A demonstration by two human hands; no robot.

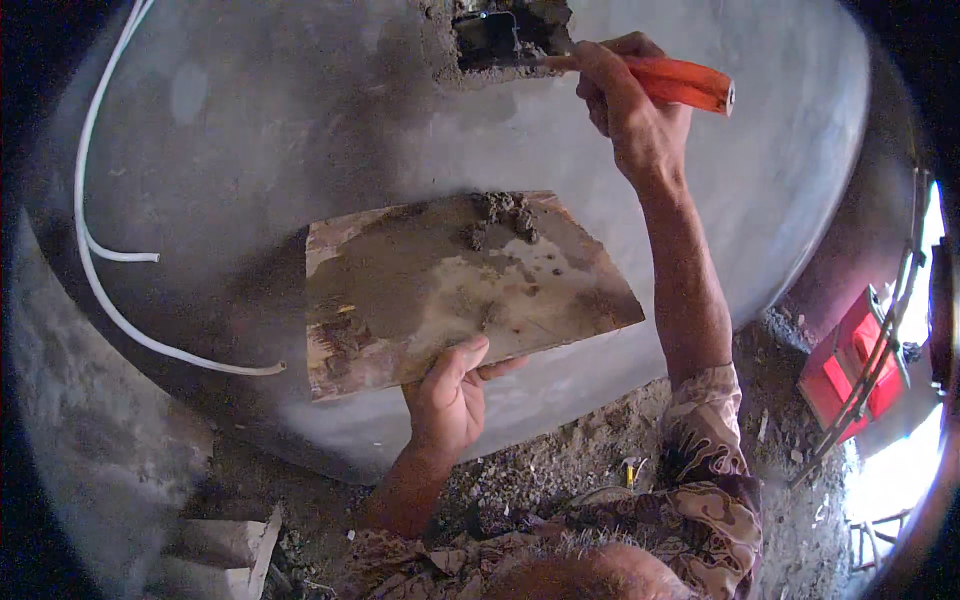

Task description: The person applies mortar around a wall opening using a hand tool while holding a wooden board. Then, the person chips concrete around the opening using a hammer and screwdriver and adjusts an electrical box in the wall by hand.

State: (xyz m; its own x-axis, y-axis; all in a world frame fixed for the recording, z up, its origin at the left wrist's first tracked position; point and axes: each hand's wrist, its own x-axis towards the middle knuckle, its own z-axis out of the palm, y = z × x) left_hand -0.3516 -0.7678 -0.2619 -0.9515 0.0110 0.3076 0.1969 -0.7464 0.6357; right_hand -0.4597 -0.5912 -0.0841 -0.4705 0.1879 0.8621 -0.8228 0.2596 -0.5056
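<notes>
My left hand (450, 395) grips the near edge of a flat wooden board (450, 290) and holds it against the grey plastered wall (250, 150). A small heap of wet mortar (500, 215) lies near the board's far edge. My right hand (630, 105) is raised above the board and closed on an orange-handled tool (685, 82). The tool's metal end reaches into a rough rectangular hole (495, 38) cut in the wall, where a dark box sits. The tip itself is hard to make out.
A white cable (100, 250) loops down the wall at the left. Rubble and dirt (560, 460) cover the floor below. A red box (850, 370) and a metal frame (880, 350) stand at the right. Crumpled paper (225, 550) lies at the lower left.
</notes>
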